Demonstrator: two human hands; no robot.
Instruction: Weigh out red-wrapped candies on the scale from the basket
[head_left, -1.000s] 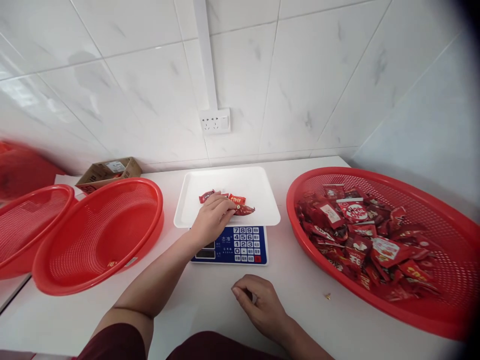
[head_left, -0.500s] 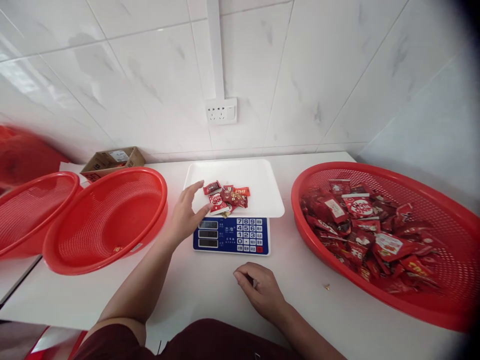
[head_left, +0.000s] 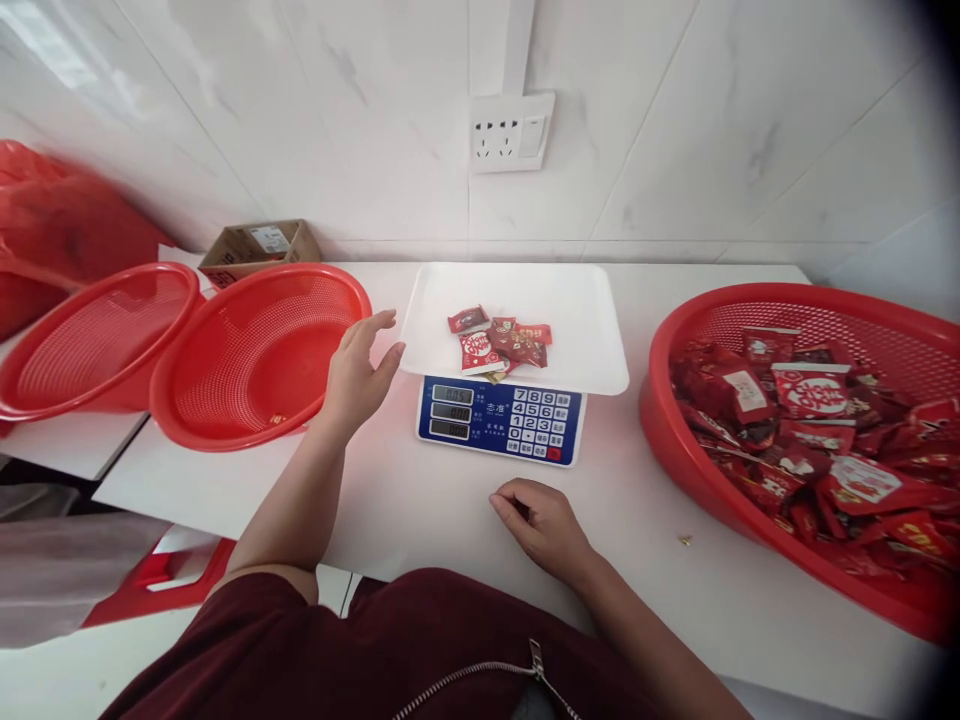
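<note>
My left hand (head_left: 361, 370) is held up at the left edge of the scale's white tray (head_left: 585, 340), thumb and fingers apart with nothing between them. On that tray lies a small pile of red-wrapped snack packets (head_left: 504, 345), clear of my fingers. Below the tray is the blue keypad panel of the digital scale (head_left: 499, 420), with three small displays on its left. My right hand (head_left: 544, 525) rests on the white table in front of the scale, fingers curled in loosely. Nothing shows in its grip.
A large red basket (head_left: 652, 410) heaped with red packets stands at the right. Two red baskets, a nearer one (head_left: 180, 425) and a farther one (head_left: 45, 400), stand left. Behind them are a cardboard box (head_left: 300, 245) and a red plastic bag (head_left: 82, 220). A tiny gold scrap (head_left: 685, 540) lies right.
My left hand has drawn back leftward from the packets, off the tray. The packets stay put and my right hand stays curled on the table. The view has tilted down and turned left.
</note>
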